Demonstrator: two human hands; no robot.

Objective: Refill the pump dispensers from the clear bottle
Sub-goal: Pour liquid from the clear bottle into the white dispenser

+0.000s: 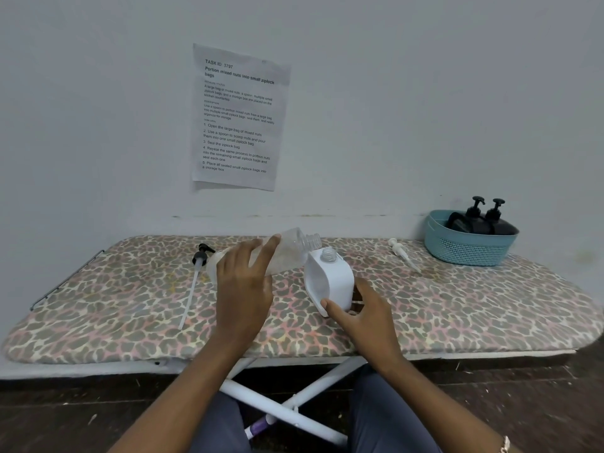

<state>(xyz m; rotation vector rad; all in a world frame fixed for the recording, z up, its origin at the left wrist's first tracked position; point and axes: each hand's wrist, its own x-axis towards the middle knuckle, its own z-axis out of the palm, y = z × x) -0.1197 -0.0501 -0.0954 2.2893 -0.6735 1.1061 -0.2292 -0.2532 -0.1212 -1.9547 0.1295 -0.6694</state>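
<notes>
Left hand (pixel 243 282) and right hand (pixel 359 317) are both busy over the ironing board (pixel 457 305), which serves as the work surface, and the step in hand looks like the pour itself: lining up the clear bottle with an open dispenser.

Farthest right on the board stands a blue basket (pixel 467 250) holding two black pump dispensers (pixel 490 223) with their pumps on.

In the left hand the clear bottle (pixel 294 248) is lifted off the board and tipped nearly level, with the fingers spread over its top side and wrapped round its body. Its uncapped mouth sits just above and to the left of the dispenser's neck, not yet touching it. No stream shows, and how much liquid is inside cannot be told.

At its lower end the white dispenser (pixel 336 282) is gripped by the right hand, thumb on the front edge and fingers behind, so that it leans toward the bottle with its neck open.

Two pumps lie loose on the board: a black pump (pixel 200 256) with its long tube at the left, and a white pump (pixel 400 251) near the basket.

Next, the bottle mouth probably needs to come squarely over the narrow neck, with the dispenser held steady and a slow tilt to avoid spilling on the cover.
</notes>
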